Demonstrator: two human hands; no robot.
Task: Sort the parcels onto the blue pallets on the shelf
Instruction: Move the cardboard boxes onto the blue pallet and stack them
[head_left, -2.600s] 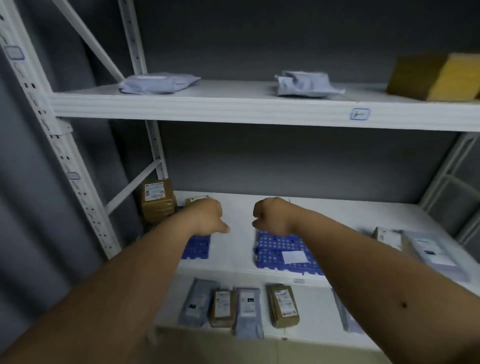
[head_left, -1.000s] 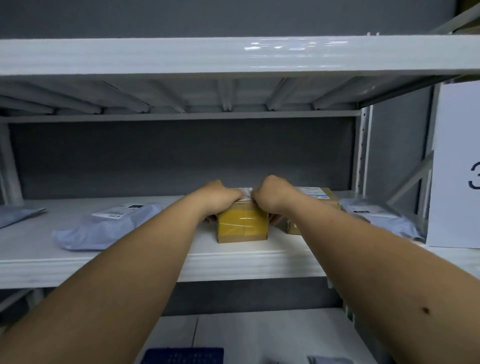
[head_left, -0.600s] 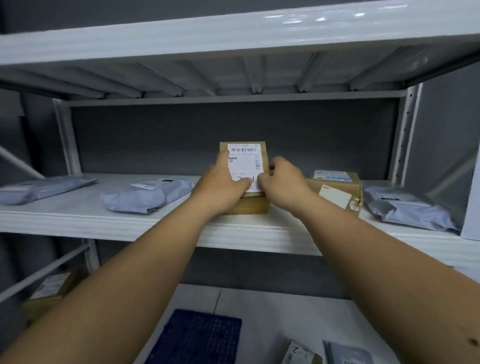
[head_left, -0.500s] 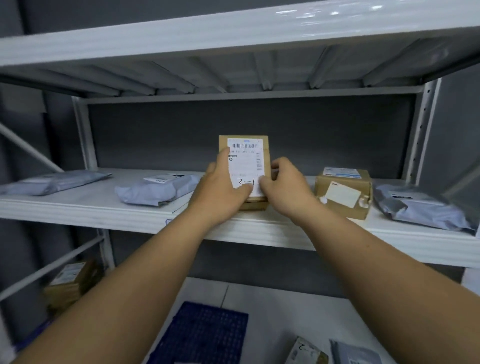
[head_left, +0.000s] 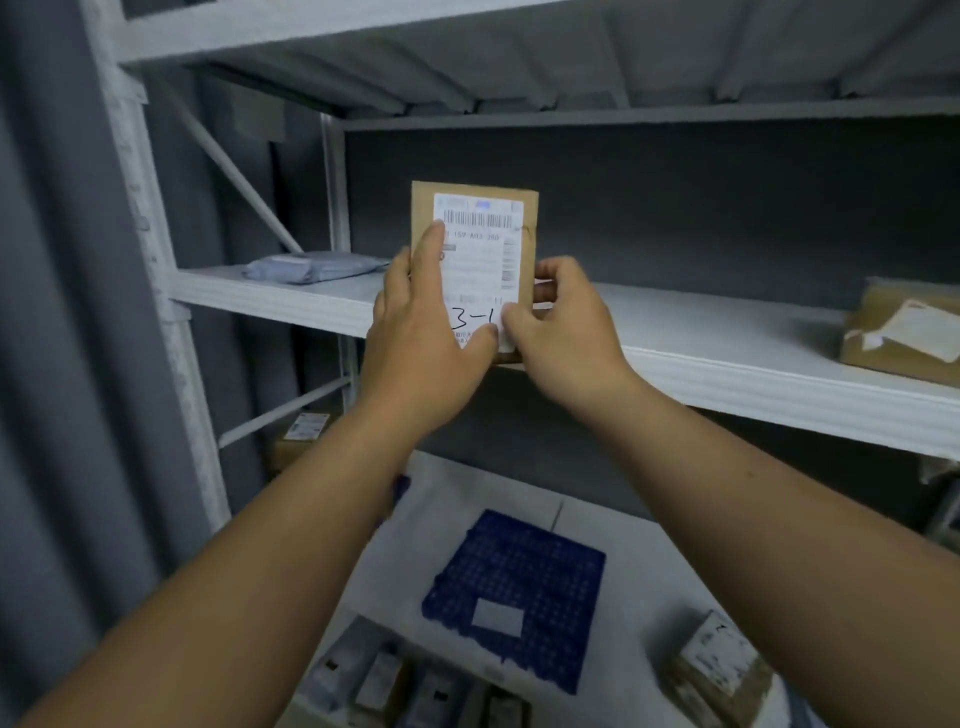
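While both hands grip, parcel (head_left: 524, 218) upright, label facing camera.

Two hands show, the left hand (head_left: 421, 332) and the right hand (head_left: 563, 332). Brown cardboard boxes number four: one upright (head_left: 523, 249) between the hands, one (head_left: 904, 332) on the middle shelf, one (head_left: 298, 439) at lower left and one (head_left: 719, 670) at lower right. One grey mailer bag (head_left: 311, 266) lies on the middle shelf, one blue pallet (head_left: 519, 577) is in full view, and the small packets (head_left: 384, 686) at the bottom edge are too blurred to count.
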